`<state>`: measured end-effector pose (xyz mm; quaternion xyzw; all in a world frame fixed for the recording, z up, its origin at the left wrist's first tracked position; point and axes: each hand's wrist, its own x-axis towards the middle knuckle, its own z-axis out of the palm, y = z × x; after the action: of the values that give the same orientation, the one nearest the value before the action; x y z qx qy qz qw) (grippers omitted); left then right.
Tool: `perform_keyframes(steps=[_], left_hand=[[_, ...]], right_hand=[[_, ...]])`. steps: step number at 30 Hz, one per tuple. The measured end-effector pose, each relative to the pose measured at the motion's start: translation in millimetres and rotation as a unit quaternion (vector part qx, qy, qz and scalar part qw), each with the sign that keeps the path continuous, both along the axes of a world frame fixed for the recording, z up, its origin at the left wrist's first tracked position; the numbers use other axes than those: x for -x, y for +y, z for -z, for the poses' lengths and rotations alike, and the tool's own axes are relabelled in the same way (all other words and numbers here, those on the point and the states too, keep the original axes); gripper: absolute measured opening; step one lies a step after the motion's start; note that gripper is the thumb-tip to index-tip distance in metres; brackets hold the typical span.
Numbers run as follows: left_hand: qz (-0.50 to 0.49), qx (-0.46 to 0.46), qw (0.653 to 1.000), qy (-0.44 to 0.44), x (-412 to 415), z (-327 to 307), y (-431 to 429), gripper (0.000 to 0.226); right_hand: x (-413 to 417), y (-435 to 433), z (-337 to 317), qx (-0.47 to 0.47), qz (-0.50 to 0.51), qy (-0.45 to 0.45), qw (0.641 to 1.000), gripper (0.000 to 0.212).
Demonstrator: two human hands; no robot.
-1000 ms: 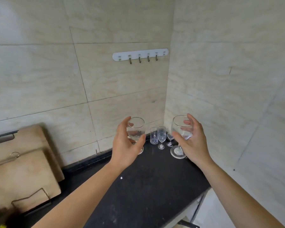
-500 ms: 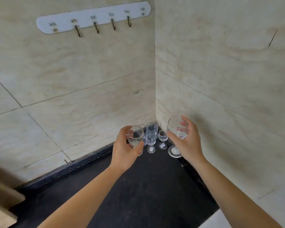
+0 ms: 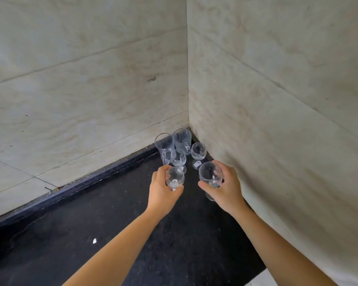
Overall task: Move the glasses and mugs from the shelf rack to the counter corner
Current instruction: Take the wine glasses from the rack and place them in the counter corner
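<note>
My left hand (image 3: 161,189) has its fingers (image 3: 177,189) curled around the bowl of a small stemmed glass (image 3: 175,178), held upright over the black desk (image 3: 103,234) just in front of the glasses already standing in the corner. My right hand (image 3: 225,187) wraps a larger wine glass (image 3: 210,174) the same way, thumb in front and fingers behind the bowl, close to the right-hand tiled wall (image 3: 277,100); its foot shows below my palm, but I cannot tell whether it touches the desk. In the corner stand two tall tumblers (image 3: 182,139) at the back, and two small stemmed glasses (image 3: 198,150) in front of them.
</note>
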<state>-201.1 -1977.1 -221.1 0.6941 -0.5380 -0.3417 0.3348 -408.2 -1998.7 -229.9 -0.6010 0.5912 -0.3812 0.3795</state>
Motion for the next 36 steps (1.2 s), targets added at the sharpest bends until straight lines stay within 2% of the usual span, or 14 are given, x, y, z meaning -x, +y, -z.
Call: perform_keyframes(steps=[7, 10, 16, 20, 26, 29, 31, 36], left_hand=[[0.003, -0.018, 1.000, 0.015, 4.8, 35.2, -28.2, 0.064], [0.010, -0.024, 0.999, 0.019, 6.7, 43.8, -36.8, 0.063], [0.020, -0.028, 0.999, 0.034, 11.8, 59.1, -47.8, 0.061], [0.029, -0.030, 0.998, 0.036, 14.5, 66.6, -49.6, 0.060], [0.014, -0.056, 0.998, 0.037, 16.3, 72.7, -47.4, 0.069], [0.043, -0.073, 0.996, 0.016, 15.1, 68.3, -45.3, 0.073], [0.064, -0.077, 0.995, -0.016, 10.4, 56.6, -42.9, 0.076], [0.069, -0.037, 0.991, -0.112, -26.0, -2.5, -38.7, 0.066]], right_hand=[[-7.5, -31.4, 27.1, -0.018, 0.017, -0.027, 0.999, 0.068], [-9.6, -45.2, 30.3, -0.008, 0.012, -0.013, 1.000, 0.062], [-5.8, -56.2, 39.3, -0.016, -0.010, -0.010, 1.000, 0.076], [-3.0, -58.3, 42.0, -0.022, -0.016, -0.017, 0.999, 0.061], [-1.4, -57.6, 47.0, -0.033, -0.016, -0.006, 0.999, 0.064], [-0.4, -55.7, 46.7, -0.071, -0.016, 0.015, 0.997, 0.091], [-0.4, -53.8, 37.7, -0.078, -0.014, 0.055, 0.995, 0.097], [-10.4, -51.6, -10.6, -0.027, -0.027, 0.132, 0.990, 0.078]])
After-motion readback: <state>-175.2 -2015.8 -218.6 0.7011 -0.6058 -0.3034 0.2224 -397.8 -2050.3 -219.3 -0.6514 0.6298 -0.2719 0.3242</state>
